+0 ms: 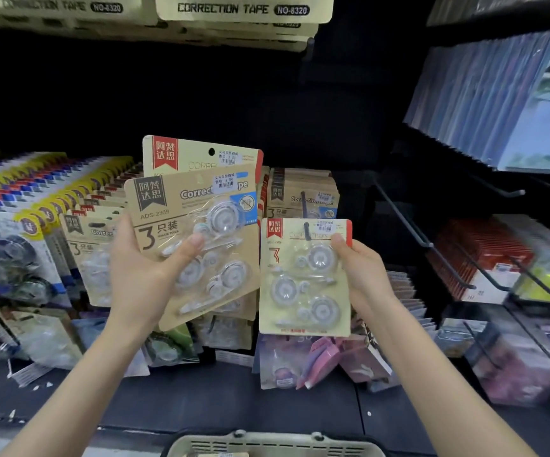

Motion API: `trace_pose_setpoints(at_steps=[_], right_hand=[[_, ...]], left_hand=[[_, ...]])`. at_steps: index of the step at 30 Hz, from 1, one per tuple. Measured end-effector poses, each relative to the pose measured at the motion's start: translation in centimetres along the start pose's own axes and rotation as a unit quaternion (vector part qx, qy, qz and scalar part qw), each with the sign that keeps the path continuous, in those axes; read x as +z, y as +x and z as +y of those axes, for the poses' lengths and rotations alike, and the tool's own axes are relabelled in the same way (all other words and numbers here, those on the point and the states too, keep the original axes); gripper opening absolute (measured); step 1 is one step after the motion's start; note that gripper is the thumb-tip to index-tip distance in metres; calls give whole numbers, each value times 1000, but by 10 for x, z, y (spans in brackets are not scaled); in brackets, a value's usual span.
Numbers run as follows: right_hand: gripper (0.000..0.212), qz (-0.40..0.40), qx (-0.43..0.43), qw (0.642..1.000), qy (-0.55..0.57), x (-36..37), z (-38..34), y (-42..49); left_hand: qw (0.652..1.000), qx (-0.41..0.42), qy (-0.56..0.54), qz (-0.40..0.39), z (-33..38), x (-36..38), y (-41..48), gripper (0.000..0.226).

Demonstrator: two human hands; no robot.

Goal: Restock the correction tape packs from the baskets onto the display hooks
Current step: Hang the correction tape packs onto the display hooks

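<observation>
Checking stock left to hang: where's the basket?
The basket sits at the head view's bottom centre, below and between both forearms, only its rim showing.

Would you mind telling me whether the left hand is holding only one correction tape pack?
No, the left hand holds two: a brown kraft-card pack in front and a cream red-banner pack behind it.

two bare forearms reach in from below, no sleeves showing; left hand [141, 275] and right hand [362, 272] have short, plain, unpainted nails.
</observation>
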State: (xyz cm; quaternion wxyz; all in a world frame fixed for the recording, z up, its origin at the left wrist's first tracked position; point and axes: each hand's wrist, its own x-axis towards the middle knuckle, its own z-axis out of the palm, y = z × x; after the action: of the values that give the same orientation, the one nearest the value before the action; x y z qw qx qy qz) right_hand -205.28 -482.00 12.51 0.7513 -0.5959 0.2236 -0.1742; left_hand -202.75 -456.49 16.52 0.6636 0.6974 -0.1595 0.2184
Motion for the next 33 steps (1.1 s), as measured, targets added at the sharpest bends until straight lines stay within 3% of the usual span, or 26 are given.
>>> trace_pose_setpoints(at_steps=[8,12,14,16,18,21,24,26,28,33], right_hand=[[25,24,-2,1000,13,19,5,85],[36,73,-55,992,-89,18,3,99],[40,94,-110,968,-206,12,-4,94],[34,154,-165,922,-316,4,-16,80],[37,194,-236,897,-320,1,-30,56],[37,98,-315,917,-225,11,-51,8],[28,-51,-257,953,-151,26,-65,-37],[30,-122,-199,967,-104,28,-63,-54],[31,-137,-157,976,-60,25,-56,-64],[27,-98,-113,989,6,13,-33,-72]], left_hand=[[1000,12,8,-2,-4,6,4,48],[1000,11,-8,-11,-2,6,7,47],[1000,6,-20,-18,-1,5,7,48],[999,-1,-41,-29,-1,5,8,50],[997,-18,-64,-49,0,3,10,52],[990,-36,-79,-107,-1,3,15,60],[979,-58,-99,-166,3,5,11,56],[968,-72,-117,-208,3,4,4,70],[960,-104,-130,-225,2,1,-5,95],[951,-152,-158,-219,-10,-3,-31,94]])
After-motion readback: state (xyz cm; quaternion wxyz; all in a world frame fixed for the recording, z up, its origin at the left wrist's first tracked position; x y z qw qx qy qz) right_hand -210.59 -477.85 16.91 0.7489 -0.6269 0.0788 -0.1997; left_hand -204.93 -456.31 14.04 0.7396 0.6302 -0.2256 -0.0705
